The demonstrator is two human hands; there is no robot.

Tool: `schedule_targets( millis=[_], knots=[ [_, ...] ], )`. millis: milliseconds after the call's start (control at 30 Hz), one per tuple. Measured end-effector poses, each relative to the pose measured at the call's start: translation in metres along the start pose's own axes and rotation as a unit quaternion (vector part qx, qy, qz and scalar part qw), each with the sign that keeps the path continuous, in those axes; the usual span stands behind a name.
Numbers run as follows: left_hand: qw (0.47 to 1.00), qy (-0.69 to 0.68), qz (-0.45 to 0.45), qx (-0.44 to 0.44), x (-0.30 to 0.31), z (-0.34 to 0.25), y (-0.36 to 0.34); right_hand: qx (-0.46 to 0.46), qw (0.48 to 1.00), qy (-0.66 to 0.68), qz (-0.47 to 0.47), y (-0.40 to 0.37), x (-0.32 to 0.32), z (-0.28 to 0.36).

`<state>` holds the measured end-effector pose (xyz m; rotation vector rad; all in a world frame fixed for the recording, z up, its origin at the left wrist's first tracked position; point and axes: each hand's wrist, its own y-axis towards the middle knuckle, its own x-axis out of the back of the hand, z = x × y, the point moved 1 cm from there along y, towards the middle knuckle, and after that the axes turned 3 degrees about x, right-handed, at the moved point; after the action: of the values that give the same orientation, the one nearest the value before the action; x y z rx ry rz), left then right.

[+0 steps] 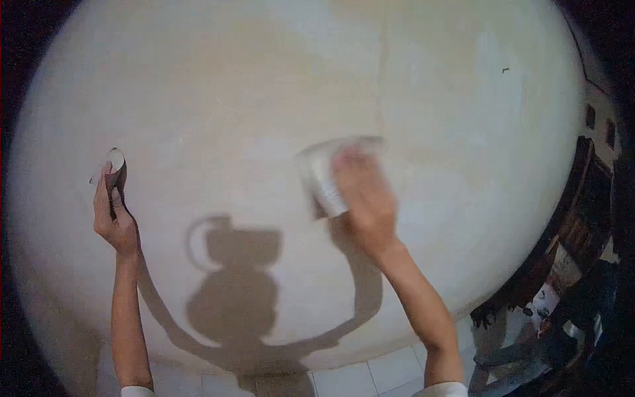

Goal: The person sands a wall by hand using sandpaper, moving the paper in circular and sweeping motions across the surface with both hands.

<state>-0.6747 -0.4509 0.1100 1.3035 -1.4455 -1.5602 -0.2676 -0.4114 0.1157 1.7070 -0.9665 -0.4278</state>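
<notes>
A pale, stiff-looking sheet [322, 175] lies against the wall [264, 86] under my right hand [364, 192]. That hand is smeared by motion, its fingers pressed over the sheet's right part. Faint lines run along the sheet, and its lower corner looks darker. On the left, my left hand [116, 212] is raised close to the wall, with fingers pointing up and the thumb bent in. Between thumb and fingers it grips a small curled pale piece [118, 159] with a dark underside; I cannot tell what it is.
The wall is cream with whitish patches and a small dark mark [505, 70] at upper right. My shadow [231, 298] falls across it. Light floor tiles [344, 382] run along its foot. At far right is dark clutter [549, 298], with a pale printed item among it.
</notes>
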Motion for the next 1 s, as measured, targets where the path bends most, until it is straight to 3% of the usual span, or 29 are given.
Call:
schedule_targets(
  millis=[33, 100, 167, 233, 267, 333, 367, 467, 533, 667, 767, 833, 867, 900, 967, 1000],
  knots=[
    [1.000, -0.002, -0.001, 0.008, 0.000, 0.001, 0.000, -0.002, 1.000, -0.001, 0.000, 0.003, 0.002, 0.004],
    [1.000, -0.002, 0.002, 0.012, -0.001, 0.001, -0.002, 0.157, 0.984, -0.009, 0.083, 0.015, 0.007, 0.011],
    [1.000, -0.003, 0.003, 0.018, 0.000, -0.002, 0.000, 0.114, 0.988, -0.097, 0.025, 0.033, 0.021, -0.022],
    [1.000, 0.020, -0.001, -0.018, 0.001, -0.010, 0.002, 0.006, 0.990, -0.132, -0.055, 0.047, 0.035, -0.053],
    [1.000, 0.019, -0.002, -0.017, 0.001, -0.011, 0.003, 0.007, 0.990, -0.133, -0.054, 0.051, 0.036, -0.056],
    [1.000, 0.018, -0.002, -0.002, 0.002, -0.013, 0.003, -0.075, 0.976, -0.176, -0.107, 0.055, 0.037, -0.058],
    [1.000, 0.015, -0.005, -0.002, 0.001, -0.014, 0.003, -0.073, 0.989, -0.095, -0.088, 0.053, 0.032, -0.041],
    [0.999, -0.031, -0.004, 0.014, -0.005, -0.011, 0.004, 0.203, 0.972, -0.076, 0.090, 0.033, 0.010, -0.004],
    [1.000, 0.020, 0.005, 0.004, -0.008, -0.010, 0.008, 0.205, 0.972, -0.057, 0.098, 0.038, 0.015, -0.019],
    [1.000, 0.017, -0.001, -0.023, -0.016, -0.002, 0.010, -0.011, 0.980, -0.189, -0.062, 0.082, 0.041, -0.096],
    [0.998, 0.046, 0.004, -0.043, -0.017, 0.002, 0.011, -0.059, 0.976, -0.190, -0.091, 0.100, 0.035, -0.104],
    [0.999, -0.030, 0.012, 0.007, -0.018, 0.001, 0.009, 0.033, 0.989, -0.133, -0.047, 0.098, 0.019, -0.082],
    [0.999, -0.031, 0.015, 0.010, -0.018, 0.002, 0.006, 0.103, 0.990, -0.098, -0.020, 0.093, 0.012, -0.072],
    [1.000, -0.015, 0.009, 0.001, -0.019, 0.003, 0.005, 0.101, 0.990, -0.098, -0.018, 0.092, 0.015, -0.069],
    [1.000, 0.000, 0.002, -0.019, -0.020, 0.005, 0.007, 0.226, 0.966, -0.101, 0.069, 0.094, 0.018, -0.058],
    [1.000, -0.011, 0.001, -0.019, -0.020, 0.004, 0.007, 0.225, 0.967, -0.102, 0.063, 0.097, 0.020, -0.066]
  ],
)
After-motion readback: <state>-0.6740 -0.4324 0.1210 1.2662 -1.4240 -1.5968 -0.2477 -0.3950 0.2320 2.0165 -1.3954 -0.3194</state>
